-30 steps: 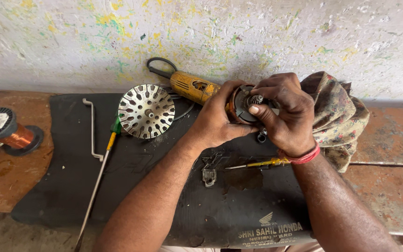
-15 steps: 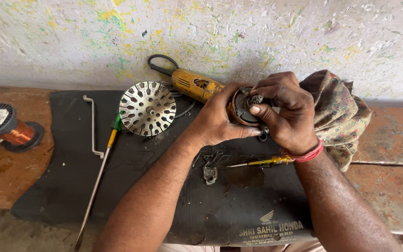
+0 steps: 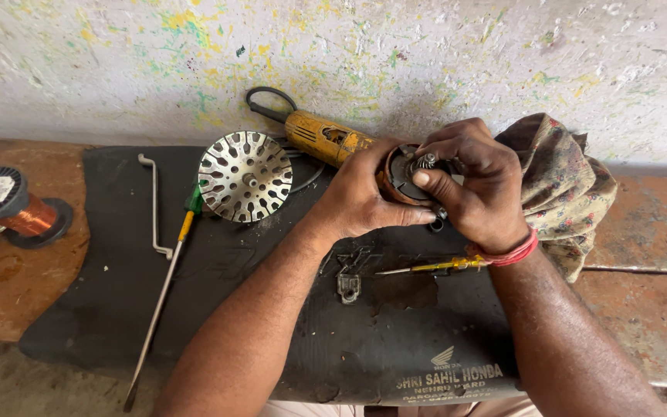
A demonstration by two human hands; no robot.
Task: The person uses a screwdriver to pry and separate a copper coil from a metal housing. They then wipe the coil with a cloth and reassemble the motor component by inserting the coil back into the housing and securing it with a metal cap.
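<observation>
My left hand (image 3: 360, 197) cups a round, dark motor part with copper-coloured windings (image 3: 403, 179) from the left and below. My right hand (image 3: 476, 185) is over the same part from the right, with thumb and fingertips pinched on a small metal gear (image 3: 427, 161) at its top. Both hands hover above a black rubber mat (image 3: 218, 309). A yellow angle grinder body (image 3: 322, 137) lies just behind the held part. Much of the part is hidden by my fingers.
A slotted round metal disc (image 3: 245, 176) lies left of the hands. A long green-and-yellow screwdriver (image 3: 165, 286), a bent metal rod (image 3: 154, 205), a small yellow screwdriver (image 3: 434, 266) and a metal clip (image 3: 347, 286) rest on the mat. A copper wire spool (image 3: 9, 208) sits far left; patterned cloth (image 3: 565, 185) right.
Both hands stay clasped on the motor part; my right fingers have shifted slightly on the small gear at its top. The view drifted a little.
</observation>
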